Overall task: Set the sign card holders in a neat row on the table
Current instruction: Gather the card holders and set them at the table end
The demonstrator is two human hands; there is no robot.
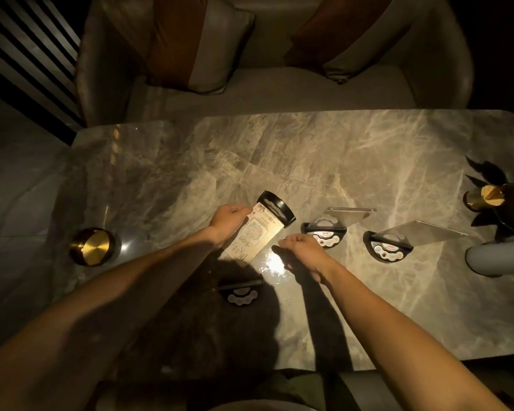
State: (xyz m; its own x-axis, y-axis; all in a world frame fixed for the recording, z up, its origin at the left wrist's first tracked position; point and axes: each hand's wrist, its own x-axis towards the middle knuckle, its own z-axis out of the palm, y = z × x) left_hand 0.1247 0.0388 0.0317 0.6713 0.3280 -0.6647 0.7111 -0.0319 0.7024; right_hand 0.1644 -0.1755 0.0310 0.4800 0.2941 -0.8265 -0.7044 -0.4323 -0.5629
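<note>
My left hand (227, 218) grips a sign card holder (260, 229) by the card's left edge; it is tilted, its black half-round base (276, 208) pointing away from me, a QR code on the card. My right hand (301, 247) hovers just right of that card with fingers loosely curled and nothing visible in it. Two more holders stand on the marble table (309, 155) to the right: one (324, 234) beside my right hand and another (387, 247) further right, each with a clear panel. A fourth black base (241, 293) lies in shadow near me.
A brass round dish (92, 246) sits at the table's left. At the right edge are a dark plant pot with a gold item (493, 195) and a pale grey cylinder (499, 258). A sofa with cushions (196, 43) stands beyond the table.
</note>
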